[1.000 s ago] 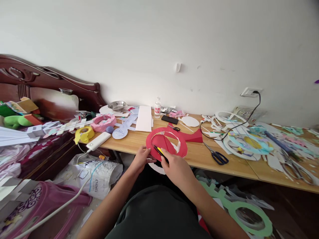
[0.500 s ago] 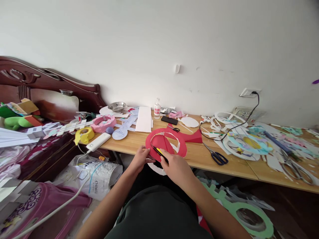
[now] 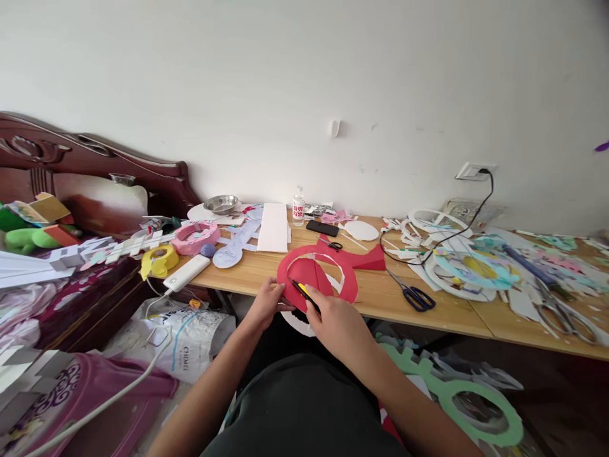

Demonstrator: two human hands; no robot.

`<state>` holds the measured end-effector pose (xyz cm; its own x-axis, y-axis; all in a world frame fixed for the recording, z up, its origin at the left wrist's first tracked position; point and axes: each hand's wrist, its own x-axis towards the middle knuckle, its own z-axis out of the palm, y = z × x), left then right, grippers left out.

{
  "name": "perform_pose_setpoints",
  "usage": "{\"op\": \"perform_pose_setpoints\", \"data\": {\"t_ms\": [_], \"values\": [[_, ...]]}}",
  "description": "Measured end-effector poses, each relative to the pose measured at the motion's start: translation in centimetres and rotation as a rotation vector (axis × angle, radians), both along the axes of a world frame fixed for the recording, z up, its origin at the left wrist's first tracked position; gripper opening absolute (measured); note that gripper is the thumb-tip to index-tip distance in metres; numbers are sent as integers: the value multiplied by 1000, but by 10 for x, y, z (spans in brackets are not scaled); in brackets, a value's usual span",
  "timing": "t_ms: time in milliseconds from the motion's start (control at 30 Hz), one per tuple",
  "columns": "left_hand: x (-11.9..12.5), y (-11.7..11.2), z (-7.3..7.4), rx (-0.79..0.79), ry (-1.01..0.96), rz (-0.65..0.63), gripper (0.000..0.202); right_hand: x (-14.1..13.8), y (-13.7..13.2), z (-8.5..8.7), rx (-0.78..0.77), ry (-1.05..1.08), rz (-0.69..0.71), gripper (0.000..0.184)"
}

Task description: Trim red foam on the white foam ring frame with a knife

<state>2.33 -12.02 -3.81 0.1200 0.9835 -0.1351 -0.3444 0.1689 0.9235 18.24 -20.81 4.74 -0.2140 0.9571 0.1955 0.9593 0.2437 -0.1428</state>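
Note:
A red paper ring (image 3: pixel 349 279) lies at the table's front edge, partly overhanging it. My left hand (image 3: pixel 265 303) is closed on its left rim, fingers below and thumb on top. In my right hand (image 3: pixel 340 324) is a black and yellow utility knife (image 3: pixel 304 291), its tip at the ring's left inner edge. Through the opening shows a folded red sheet (image 3: pixel 309 274). A white ring (image 3: pixel 295 322) hangs partly hidden beneath. Small scissors (image 3: pixel 332 244) lie just behind the red ring, beside another red piece (image 3: pixel 371 259).
Dark-handled scissors (image 3: pixel 416 297) lie right of the red ring. A phone (image 3: pixel 323 228) and a bottle (image 3: pixel 298 206) stand toward the wall. Left are a white power strip (image 3: pixel 188 273), yellow tape (image 3: pixel 159 260) and a pink ring (image 3: pixel 195 238). Paper scraps and a black cable (image 3: pixel 469 223) occupy the right side.
The view has shifted slightly. Both hands, the knife and the red ring keep nearly the same positions relative to each other.

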Motion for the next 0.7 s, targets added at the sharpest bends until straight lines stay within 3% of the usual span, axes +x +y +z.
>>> {"op": "perform_pose_setpoints", "data": {"t_ms": [700], "values": [[1, -1, -3, 14, 17, 0, 18, 2, 1, -3, -14, 60, -7, 44]]}}
